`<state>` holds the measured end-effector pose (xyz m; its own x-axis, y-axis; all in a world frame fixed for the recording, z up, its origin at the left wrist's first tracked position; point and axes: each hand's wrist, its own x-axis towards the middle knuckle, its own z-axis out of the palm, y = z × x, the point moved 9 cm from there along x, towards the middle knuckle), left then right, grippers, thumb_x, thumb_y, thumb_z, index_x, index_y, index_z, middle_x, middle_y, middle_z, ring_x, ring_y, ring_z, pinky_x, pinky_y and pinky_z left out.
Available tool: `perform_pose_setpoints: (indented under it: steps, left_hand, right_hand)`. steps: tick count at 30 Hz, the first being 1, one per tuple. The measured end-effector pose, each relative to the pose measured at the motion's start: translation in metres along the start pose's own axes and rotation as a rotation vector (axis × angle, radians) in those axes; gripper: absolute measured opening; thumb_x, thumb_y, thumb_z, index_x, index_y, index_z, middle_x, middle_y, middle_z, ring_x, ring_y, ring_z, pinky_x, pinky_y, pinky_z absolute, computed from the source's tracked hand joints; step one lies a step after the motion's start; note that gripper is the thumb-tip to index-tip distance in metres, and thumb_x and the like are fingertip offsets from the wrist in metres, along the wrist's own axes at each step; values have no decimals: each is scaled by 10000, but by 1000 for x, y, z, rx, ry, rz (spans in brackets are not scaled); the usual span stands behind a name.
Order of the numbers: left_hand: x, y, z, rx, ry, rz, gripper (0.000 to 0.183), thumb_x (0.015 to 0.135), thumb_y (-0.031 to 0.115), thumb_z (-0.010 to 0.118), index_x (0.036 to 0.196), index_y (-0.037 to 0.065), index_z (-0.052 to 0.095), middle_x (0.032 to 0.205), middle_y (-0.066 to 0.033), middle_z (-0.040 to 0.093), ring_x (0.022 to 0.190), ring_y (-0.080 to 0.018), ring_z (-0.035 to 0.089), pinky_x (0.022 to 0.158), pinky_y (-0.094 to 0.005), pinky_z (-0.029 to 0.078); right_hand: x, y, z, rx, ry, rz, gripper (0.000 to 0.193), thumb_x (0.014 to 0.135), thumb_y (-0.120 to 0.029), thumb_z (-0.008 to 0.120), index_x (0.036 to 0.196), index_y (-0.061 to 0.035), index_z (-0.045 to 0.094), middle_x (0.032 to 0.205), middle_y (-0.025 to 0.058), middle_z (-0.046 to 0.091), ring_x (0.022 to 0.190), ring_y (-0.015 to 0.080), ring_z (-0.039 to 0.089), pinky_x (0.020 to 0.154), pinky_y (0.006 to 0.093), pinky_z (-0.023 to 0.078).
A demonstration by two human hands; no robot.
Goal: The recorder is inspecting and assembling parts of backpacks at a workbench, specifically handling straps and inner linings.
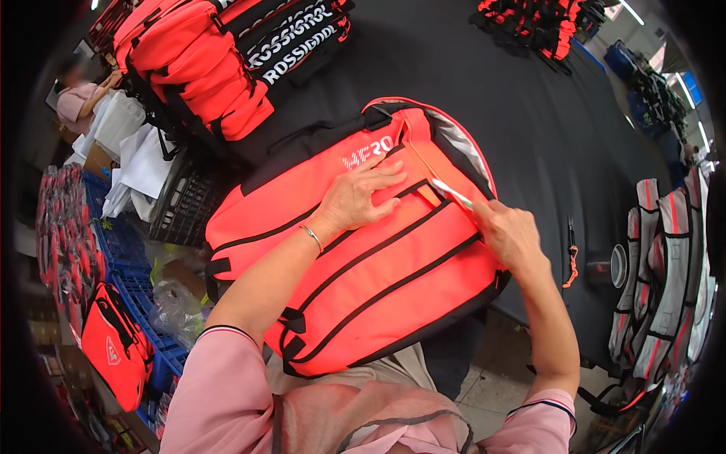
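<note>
Backpack [370, 261] under splayed left hand [357, 195]; right hand [508, 233] curled round brush [449, 191], perhaps.

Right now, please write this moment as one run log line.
left hand: on bag | right hand: holds white tool over bag | snips: on table

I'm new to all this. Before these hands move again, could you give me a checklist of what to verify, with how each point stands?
1. Left hand on the red-orange backpack: ok, it rests on the fabric with fingers spread.
2. Slim white tool in hand: ok, the right hand holds it.
3. Tool's tip touching the backpack: cannot tell from this angle.
4. Orange-handled snips clear of the backpack: ok, they lie apart, to its right.
5. Backpack fully closed: not ok, grey lining shows at the far end.
</note>
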<state>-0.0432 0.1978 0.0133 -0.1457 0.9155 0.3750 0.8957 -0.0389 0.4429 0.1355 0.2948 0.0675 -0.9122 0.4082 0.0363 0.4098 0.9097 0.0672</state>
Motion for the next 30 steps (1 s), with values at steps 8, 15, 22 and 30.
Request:
perform_pose_setpoints:
  steps: [8,15,22,30]
  left_hand:
    - [-13,-19,-2,-96,62,59,481,779,297,689,1207,85,631,1254,-102,616,1212,-275,532,969,-398,482]
    - [-12,5,2,-54,9,-1,466,806,307,658,1236,131,628,1381,-21,536,1347,-260,411,976,-399,484]
    - [-18,1,-2,-77,-12,-63,475,812,316,642,1255,147,618,1399,15,518,1367,-247,383,995,-406,473]
    - [-11,-17,-3,-72,100,93,483,789,331,674,1225,131,617,1273,-53,606,1237,-278,519,985,-396,469]
  right_hand:
    - [-89,66,-60,493,313,424,104,926,-61,565,975,-13,643,693,133,564,602,198,568,569,323,436]
    - [-150,35,-47,86,314,415,207,922,-216,609,1022,-59,700,976,249,668,948,396,611,842,427,498]
    - [-76,27,-8,680,404,246,153,929,-26,517,1030,43,609,803,157,598,759,256,606,740,349,475]
    - [19,4,-6,494,268,180,166,899,-141,573,1004,-35,645,1013,166,584,938,384,595,793,423,491]
